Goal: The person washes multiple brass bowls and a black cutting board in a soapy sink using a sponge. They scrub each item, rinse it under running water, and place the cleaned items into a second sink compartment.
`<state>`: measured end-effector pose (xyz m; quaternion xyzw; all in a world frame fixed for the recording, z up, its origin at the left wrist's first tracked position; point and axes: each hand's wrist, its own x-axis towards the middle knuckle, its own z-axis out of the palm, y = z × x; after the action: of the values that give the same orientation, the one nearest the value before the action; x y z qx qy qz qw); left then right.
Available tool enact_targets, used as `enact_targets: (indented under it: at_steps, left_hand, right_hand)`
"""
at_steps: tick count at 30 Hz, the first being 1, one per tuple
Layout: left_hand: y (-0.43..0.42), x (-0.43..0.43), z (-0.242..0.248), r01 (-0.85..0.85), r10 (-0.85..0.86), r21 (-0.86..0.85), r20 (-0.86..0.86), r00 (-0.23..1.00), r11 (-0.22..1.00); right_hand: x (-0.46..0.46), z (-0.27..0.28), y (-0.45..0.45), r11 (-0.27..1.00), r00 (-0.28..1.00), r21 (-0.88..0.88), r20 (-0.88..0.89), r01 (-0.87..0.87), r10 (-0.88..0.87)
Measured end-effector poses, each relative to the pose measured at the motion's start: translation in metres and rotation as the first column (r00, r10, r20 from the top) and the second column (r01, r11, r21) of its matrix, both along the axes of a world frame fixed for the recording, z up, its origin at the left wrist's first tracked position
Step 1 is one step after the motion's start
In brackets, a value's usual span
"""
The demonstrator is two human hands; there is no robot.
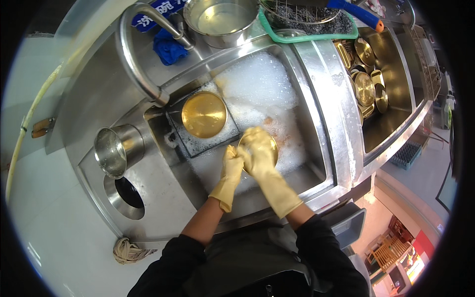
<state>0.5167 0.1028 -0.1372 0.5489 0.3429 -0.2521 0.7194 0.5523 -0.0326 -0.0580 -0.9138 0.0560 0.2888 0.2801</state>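
Both my hands wear pale yellow rubber gloves over a stainless steel sink (310,178) of sudsy water. My left hand (233,163) is closed on the left rim of a round gold-coloured metal plate (275,151). Spread across the face of that plate, my right hand (258,152) is blurred; whether a scrubber lies under its fingers is hidden. Another gold-coloured plate (204,115) rests up and left of my hands, on a dark square tray (193,148) among the suds. White foam (259,81) piles up at the back of the sink, with orange-brown residue near the right hand.
A curved faucet (128,55) reaches over the sink's left corner. On the left counter a steel pot (133,143) lies tilted beside a round hole (128,196). A pot of liquid (222,18) and a green basket (311,37) stand behind. The right sink (389,126) holds several gold-coloured dishes.
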Motion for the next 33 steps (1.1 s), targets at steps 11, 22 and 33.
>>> enact_targets:
  at_steps: [11,22,33]
  left_hand:
    - [0.013,-0.001,-0.016,0.048,-0.138,0.377,0.213,0.967,0.925]
    - [-0.017,0.015,-0.023,-0.176,0.173,0.103,0.045,0.984,0.979]
    - [-0.003,0.007,-0.027,0.069,-0.06,0.139,-0.073,0.996,0.988]
  right_hand:
    - [-0.036,-0.066,-0.071,0.699,0.545,-0.381,-0.442,0.606,-0.713]
    - [-0.008,-0.006,0.009,0.82,0.783,-0.022,-0.283,0.573,-0.554]
    - [0.009,-0.052,-0.036,0.569,0.592,0.187,-0.094,0.8,-0.801]
